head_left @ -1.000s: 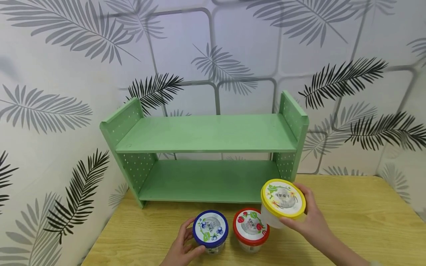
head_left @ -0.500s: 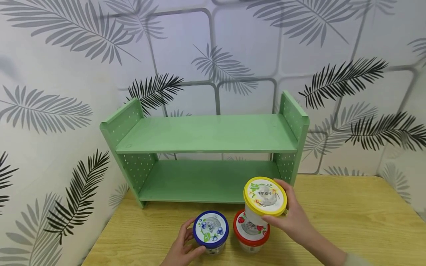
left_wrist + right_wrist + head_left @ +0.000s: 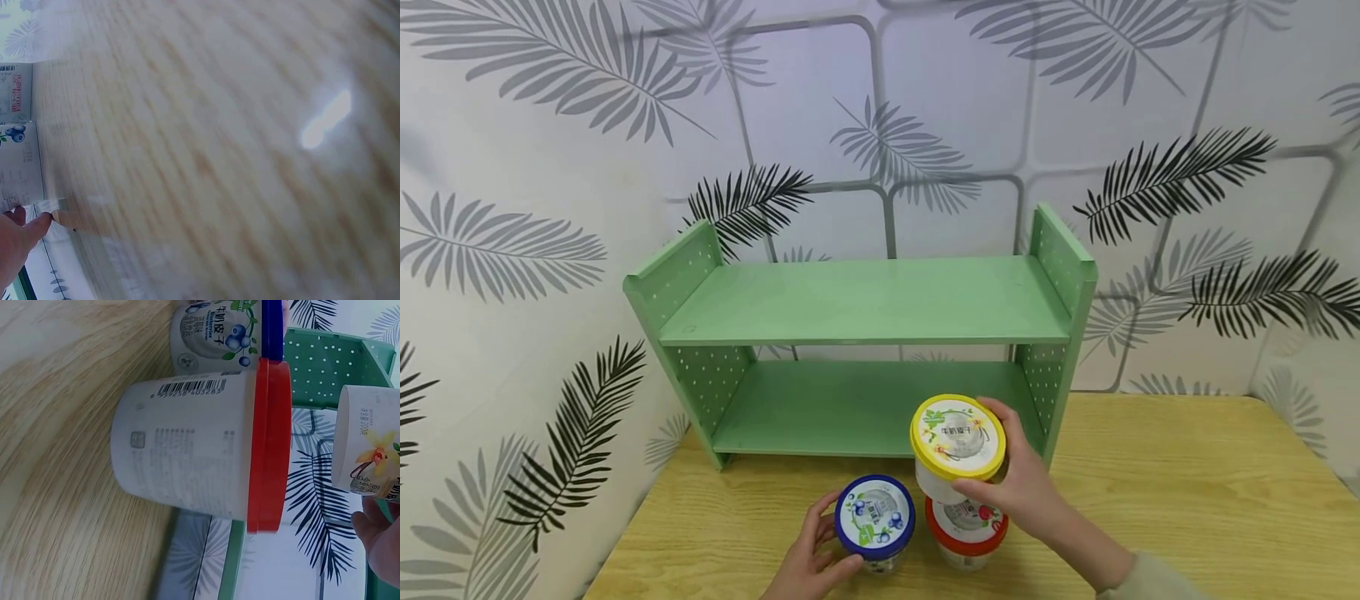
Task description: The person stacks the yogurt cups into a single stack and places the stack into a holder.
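Yellow-lidded round plastic tub (image 3: 957, 442) wants a level grip: our right hand (image 3: 1021, 482) holds it, fingers widely curved; left hand (image 3: 809, 557) likewise around the nearer blue-lidded round plastic tub (image 3: 876, 518).

Wood-grain desk (image 3: 1195, 492) is carrying green two-tier shelf (image 3: 865, 302) at back, blue-lidded tub (image 3: 875, 518) and red-lidded tub (image 3: 967, 540) standing upright just beside each other in front.

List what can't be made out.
Head view: part of the red lid, hidden by the yellow-lidded tub; some fingers of the right hand, behind it.
Right wrist view: small print on the red-lidded tub, too blurred.
Left wrist view: lid of the blue-lidded tub, part of the left hand, cut off by the left edge.
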Demonstrator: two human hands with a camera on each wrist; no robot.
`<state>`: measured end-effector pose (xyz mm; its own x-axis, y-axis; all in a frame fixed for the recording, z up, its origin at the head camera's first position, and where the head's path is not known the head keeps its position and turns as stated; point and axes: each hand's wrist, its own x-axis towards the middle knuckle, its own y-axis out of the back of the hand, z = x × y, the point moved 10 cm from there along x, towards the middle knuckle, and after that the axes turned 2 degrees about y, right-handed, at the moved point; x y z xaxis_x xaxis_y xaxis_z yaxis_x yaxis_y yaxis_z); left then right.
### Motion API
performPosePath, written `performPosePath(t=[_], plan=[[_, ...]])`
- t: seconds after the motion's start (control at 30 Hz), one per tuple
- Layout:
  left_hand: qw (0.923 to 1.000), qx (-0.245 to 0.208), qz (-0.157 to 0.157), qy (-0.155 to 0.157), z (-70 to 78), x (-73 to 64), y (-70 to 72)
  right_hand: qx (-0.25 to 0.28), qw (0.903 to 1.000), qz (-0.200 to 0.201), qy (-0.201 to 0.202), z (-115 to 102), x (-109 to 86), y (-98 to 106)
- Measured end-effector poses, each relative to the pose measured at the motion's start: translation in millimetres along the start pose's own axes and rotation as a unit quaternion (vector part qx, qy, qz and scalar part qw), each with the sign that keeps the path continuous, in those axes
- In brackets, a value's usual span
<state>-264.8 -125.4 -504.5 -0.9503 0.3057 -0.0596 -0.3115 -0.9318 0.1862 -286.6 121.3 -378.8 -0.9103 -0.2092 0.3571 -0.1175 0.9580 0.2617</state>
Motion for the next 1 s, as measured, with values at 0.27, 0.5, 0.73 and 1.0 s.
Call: performPosePath(t=[0.27,0.5,0.73,1.0], plan=[[0.9999,-0.001,0.005,0.013,-1.9,0.1,1.1,0.036,0.9989,-0.031,0.005,-1.4,7.1,-22.8],[0.9996,-0.008,0.007,0.025,-2.6,-0.1,1.1,0.007,0.9988,-0.049,-0.001,2.3,9.2,-40.9],[0.9996,-0.008,0.001,0.027,-3.4,-0.7,0.8,0.045,0.9946,-0.092,-0.014,5.2,8.4,-64.4],[0.9998,-0.006,-0.008,0.017,-3.6,0.4,0.4,0.077,0.9892,-0.124,-0.015,4.3,7.5,-82.5]])
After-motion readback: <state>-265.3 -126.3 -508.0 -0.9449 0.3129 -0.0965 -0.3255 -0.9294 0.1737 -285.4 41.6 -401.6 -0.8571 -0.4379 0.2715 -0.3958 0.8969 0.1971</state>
